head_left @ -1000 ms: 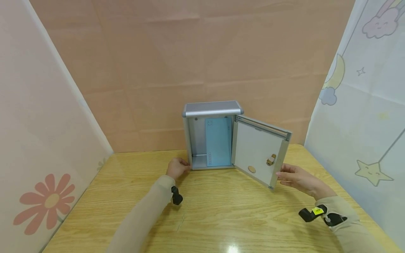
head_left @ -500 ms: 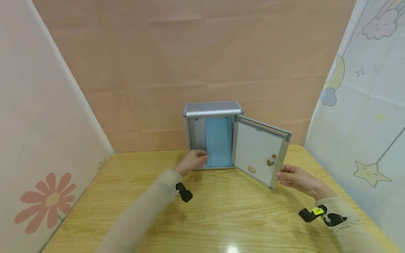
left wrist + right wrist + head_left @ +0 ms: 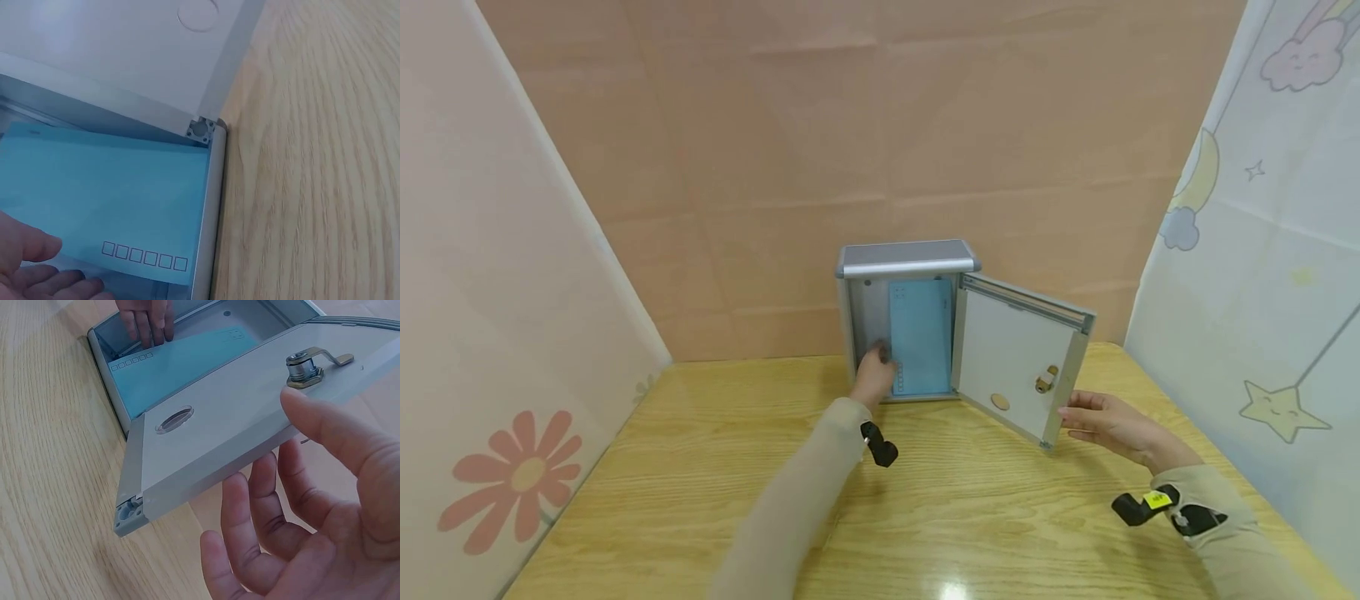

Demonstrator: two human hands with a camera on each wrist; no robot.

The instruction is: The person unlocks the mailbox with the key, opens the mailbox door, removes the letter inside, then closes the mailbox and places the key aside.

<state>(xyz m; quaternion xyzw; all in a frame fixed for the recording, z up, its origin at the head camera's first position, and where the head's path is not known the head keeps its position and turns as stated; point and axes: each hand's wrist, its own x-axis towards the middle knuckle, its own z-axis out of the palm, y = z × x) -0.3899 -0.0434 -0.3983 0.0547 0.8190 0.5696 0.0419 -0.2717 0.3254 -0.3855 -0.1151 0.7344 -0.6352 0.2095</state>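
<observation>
A grey metal mailbox (image 3: 908, 258) stands on the table with its door (image 3: 1011, 350) swung out to the right. Inside, a light blue envelope (image 3: 922, 333) leans against the back wall, postcode squares at its lower end. My left hand (image 3: 872, 379) reaches into the mailbox at the envelope's lower left edge. In the left wrist view its thumb (image 3: 42, 247) lies over that edge, the relaxed fingers (image 3: 56, 281) just beyond it. My right hand (image 3: 1108, 427) holds the door's free edge, thumb on the inner face beside the cam lock (image 3: 304, 369), fingers beneath.
The wooden table (image 3: 700, 450) spreads out in front of the mailbox. Behind it hangs a peach-coloured cloth (image 3: 760, 167). Patterned pale walls stand at the left and right, one with a red flower (image 3: 523, 475).
My left hand has left the outer left side of the mailbox, moved right and gone inside to the envelope's edge. The right hand keeps hold of the door, which has stayed in place.
</observation>
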